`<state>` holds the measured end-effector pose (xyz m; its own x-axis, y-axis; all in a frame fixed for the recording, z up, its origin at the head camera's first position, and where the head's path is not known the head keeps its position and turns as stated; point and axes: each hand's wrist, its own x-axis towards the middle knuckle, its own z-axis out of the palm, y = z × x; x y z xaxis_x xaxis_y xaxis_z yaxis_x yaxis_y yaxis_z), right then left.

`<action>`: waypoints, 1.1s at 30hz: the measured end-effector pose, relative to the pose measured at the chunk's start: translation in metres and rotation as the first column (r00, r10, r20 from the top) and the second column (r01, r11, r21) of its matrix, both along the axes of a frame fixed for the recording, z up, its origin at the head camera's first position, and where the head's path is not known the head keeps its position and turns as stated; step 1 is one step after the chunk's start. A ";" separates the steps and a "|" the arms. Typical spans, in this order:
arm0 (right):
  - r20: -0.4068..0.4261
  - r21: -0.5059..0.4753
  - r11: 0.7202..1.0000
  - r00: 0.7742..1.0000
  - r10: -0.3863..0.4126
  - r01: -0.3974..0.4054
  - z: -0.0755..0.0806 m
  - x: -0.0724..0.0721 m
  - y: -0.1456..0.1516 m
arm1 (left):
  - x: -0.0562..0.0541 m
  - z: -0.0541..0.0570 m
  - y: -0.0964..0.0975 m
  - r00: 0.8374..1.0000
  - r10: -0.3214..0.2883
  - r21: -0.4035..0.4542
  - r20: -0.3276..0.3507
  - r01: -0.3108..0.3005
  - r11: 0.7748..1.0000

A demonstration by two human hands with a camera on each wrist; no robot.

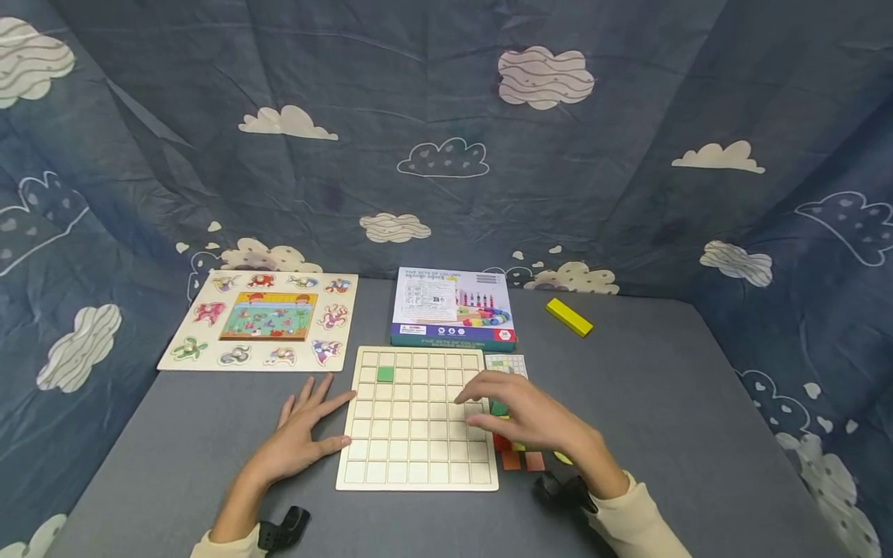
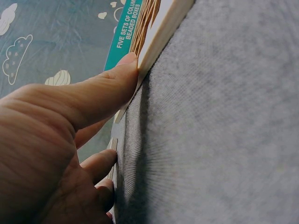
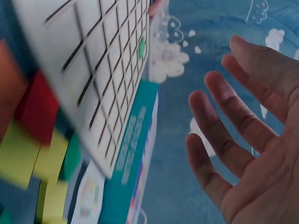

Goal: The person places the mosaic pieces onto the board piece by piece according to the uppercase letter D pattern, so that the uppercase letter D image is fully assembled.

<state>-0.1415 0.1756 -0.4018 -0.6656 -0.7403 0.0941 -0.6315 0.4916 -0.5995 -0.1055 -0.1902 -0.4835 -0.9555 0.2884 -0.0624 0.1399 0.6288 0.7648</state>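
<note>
A pale wooden grid board (image 1: 418,473) lies flat on the grey table, with one green square tile (image 1: 385,374) in a cell near its upper left. My left hand (image 1: 300,434) rests beside the board, fingers spread, its thumb and index fingertip at the left edge. In the left wrist view the thumb (image 2: 107,88) touches the board's side. Over the board's right part hovers my right hand (image 1: 523,411), fingers loosely bent with nothing between them. Red (image 3: 39,109), yellow (image 3: 51,156) and green tiles lie right of the board, partly hidden under that hand in the head view.
Behind the board lies a bead-set box (image 1: 453,310). An animal picture puzzle (image 1: 202,333) is at the back left, and a yellow block (image 1: 568,317) at the back right. A small printed card (image 1: 512,364) sits by the board's upper right corner. Cloud-printed cloth (image 1: 446,101) hangs behind.
</note>
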 end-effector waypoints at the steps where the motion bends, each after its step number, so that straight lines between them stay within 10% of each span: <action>1: 0.009 0.003 1.000 1.000 -0.011 0.011 0.000 0.001 0.006 | 0.000 0.000 0.000 1.000 -0.001 -0.001 0.001 0.001 1.000; 20: 0.128 0.056 0.986 0.978 -0.166 0.160 -0.011 0.014 0.103 | -0.002 0.000 -0.001 0.999 -0.033 0.023 0.000 0.033 0.999; 33: 0.035 0.099 0.940 0.943 -0.332 0.328 -0.027 0.010 0.144 | 0.000 0.000 -0.005 0.999 -0.037 0.020 -0.011 0.038 0.999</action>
<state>-0.1314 0.3199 -0.4290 -0.8761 -0.4821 -0.0030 -0.3948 0.7211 -0.5693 -0.1051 -0.1947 -0.4831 -0.9445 0.3253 -0.0459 0.1714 0.6073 0.7758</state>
